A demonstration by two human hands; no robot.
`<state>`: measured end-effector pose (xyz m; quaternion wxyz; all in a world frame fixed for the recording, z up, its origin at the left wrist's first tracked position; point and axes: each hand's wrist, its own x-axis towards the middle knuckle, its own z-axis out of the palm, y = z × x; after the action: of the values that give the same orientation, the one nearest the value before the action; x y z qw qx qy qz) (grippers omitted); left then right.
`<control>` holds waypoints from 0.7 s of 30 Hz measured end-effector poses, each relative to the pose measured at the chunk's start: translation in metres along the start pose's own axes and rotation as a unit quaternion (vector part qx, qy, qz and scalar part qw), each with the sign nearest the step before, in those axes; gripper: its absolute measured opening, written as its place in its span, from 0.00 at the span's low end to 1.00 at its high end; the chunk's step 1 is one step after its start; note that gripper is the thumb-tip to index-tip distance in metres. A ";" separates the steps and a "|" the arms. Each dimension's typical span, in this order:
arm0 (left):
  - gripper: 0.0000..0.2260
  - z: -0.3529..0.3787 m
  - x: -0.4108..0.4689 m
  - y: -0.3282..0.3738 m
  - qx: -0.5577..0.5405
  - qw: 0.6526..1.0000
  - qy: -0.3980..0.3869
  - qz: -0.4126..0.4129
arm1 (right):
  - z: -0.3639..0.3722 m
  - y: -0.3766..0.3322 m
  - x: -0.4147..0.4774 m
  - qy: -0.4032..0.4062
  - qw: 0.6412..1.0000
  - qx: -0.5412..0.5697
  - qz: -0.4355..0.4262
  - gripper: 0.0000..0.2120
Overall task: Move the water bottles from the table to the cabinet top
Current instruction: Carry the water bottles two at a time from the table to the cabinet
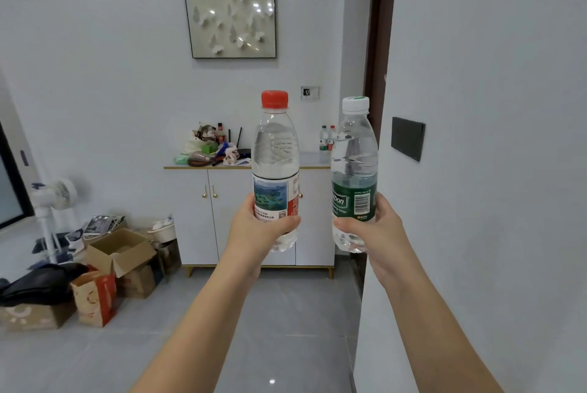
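Red-capped clear plastic water bottle (pixel 275 170) gripped in my left hand (pixel 259 229); white-capped green-labelled bottle (pixel 354 175) gripped in my right hand (pixel 378 227). Risk: low grip, tipping over at white cabinet's (pixel 197 218) cluttered top edge.

The left bottle (pixel 275 151), in the left hand (pixel 254 230), is upright beside the right bottle (pixel 354 157), in the right hand (pixel 378 234). Behind them, the cabinet (pixel 197 218) bears clutter (pixel 212 148) at left and far bottles (pixel 324 140) at right.
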<state>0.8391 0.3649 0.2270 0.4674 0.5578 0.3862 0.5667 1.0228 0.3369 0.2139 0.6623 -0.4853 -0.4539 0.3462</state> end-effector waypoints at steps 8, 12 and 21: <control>0.20 0.020 0.094 -0.025 -0.009 1.000 0.010 -0.007 | 0.010 0.020 0.103 -0.008 1.000 0.014 0.002 0.31; 0.21 0.025 0.130 -0.038 -0.010 1.000 0.012 -0.007 | 0.020 0.028 0.139 -0.015 1.000 0.024 0.000 0.28; 0.22 0.023 0.232 -0.074 -0.013 1.000 -0.001 -0.009 | 0.046 0.068 0.221 0.001 1.000 -0.005 -0.003 0.26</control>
<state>0.8833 0.6053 0.2211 0.4797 0.5491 0.3834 0.5669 1.0549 0.5703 0.2129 0.6613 -0.4872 -0.4564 0.3420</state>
